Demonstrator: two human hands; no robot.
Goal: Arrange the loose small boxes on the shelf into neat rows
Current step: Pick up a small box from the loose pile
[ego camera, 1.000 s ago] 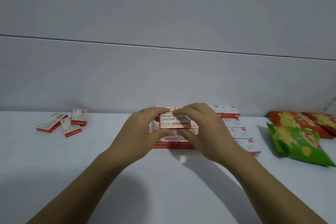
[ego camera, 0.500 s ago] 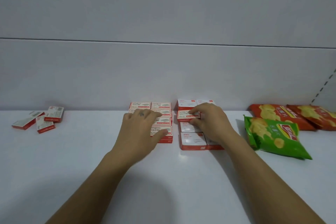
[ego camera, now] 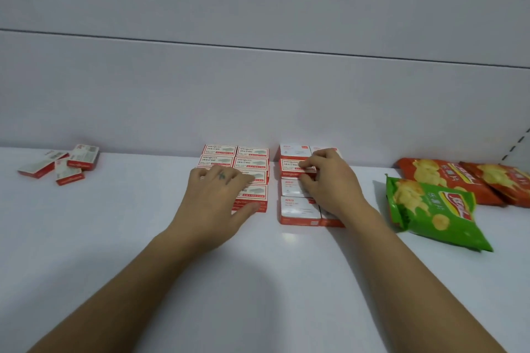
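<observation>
Two blocks of small red-and-white boxes stand against the back wall of the white shelf [ego camera: 258, 281]. My left hand [ego camera: 218, 198] lies flat over the left block [ego camera: 249, 165], fingers straight, thumb at its front edge. My right hand [ego camera: 329, 183] rests on the right block [ego camera: 296, 209] and pinches one box [ego camera: 295, 167] in that block's second row between thumb and fingertips. Three loose boxes [ego camera: 67, 165] lie scattered at the far left near the wall.
A green crisp bag [ego camera: 430, 209] lies right of the blocks, with two orange crisp bags [ego camera: 459, 180] behind it. A grey back wall [ego camera: 258, 94] closes off the shelf. A slotted upright shows at the far right edge.
One second ago both hands held one box above a single pile. Now the hands are apart, the left flat on the left block, the right pinching a box on the right block.
</observation>
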